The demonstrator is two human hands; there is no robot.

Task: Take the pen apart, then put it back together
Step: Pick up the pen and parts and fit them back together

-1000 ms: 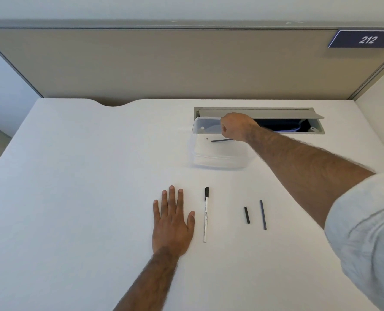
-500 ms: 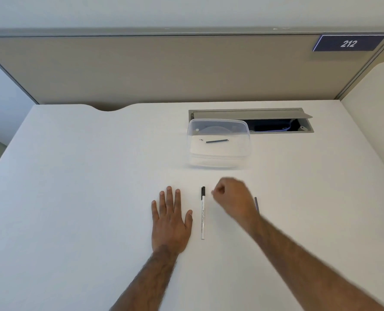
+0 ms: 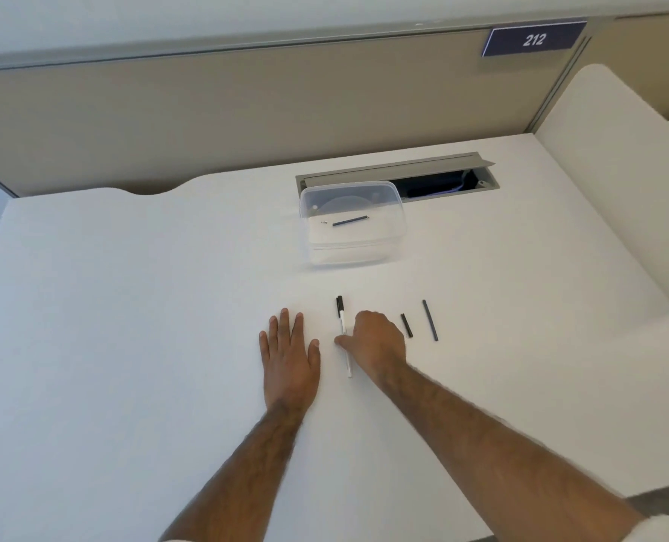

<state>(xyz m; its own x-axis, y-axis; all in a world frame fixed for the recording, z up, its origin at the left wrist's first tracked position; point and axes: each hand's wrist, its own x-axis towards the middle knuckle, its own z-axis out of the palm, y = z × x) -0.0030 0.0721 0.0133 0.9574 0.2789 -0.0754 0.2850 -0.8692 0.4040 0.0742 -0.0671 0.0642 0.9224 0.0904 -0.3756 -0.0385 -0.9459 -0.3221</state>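
A white pen [image 3: 342,325] with a black end lies lengthwise on the white desk. My right hand [image 3: 376,342] rests over its middle, thumb on its left side and fingers curled down around it. My left hand [image 3: 289,352] lies flat, palm down and fingers apart, just left of the pen and not touching it. To the right of my right hand lie two loose black parts: a short piece [image 3: 406,325] and a longer thin rod [image 3: 430,320]. Another thin dark rod [image 3: 350,221] and a tiny part lie inside a clear plastic container [image 3: 350,250] farther back.
Behind the container is an open cable slot [image 3: 434,178] in the desk. A beige partition with a "212" sign [image 3: 533,40] closes off the back. A white side panel [image 3: 614,197] stands at the right.
My right hand left the container, came back toward me, and settled onto the pen. My left hand stayed flat on the desk.
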